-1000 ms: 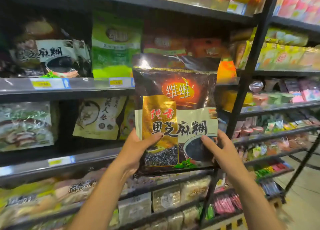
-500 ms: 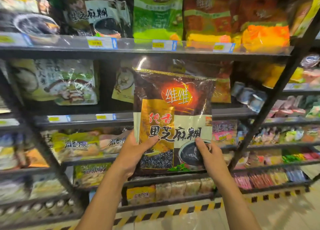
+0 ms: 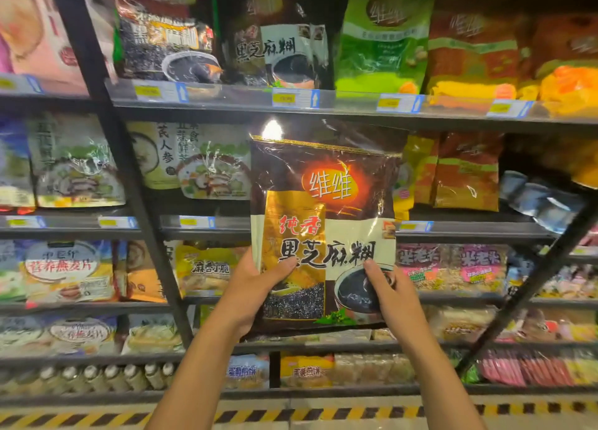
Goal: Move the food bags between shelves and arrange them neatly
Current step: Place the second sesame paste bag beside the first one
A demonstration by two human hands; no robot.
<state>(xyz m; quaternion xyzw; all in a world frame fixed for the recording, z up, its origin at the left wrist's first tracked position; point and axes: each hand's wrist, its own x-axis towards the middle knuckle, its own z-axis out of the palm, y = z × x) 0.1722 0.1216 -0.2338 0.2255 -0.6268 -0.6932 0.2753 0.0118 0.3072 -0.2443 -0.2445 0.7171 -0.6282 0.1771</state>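
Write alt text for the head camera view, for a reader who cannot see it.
Two bare hands, the left hand and the right hand, hold a dark sesame paste bag upright by its lower corners in front of store shelves. Similar dark bags stand on the upper shelf, beside a green bag.

Both bare forearms reach up and forward, the left hand [image 3: 255,287] cupping the lower left edge of the dark sesame bag [image 3: 323,222], thumb across its front, the right hand [image 3: 393,295] pinching its lower right corner.
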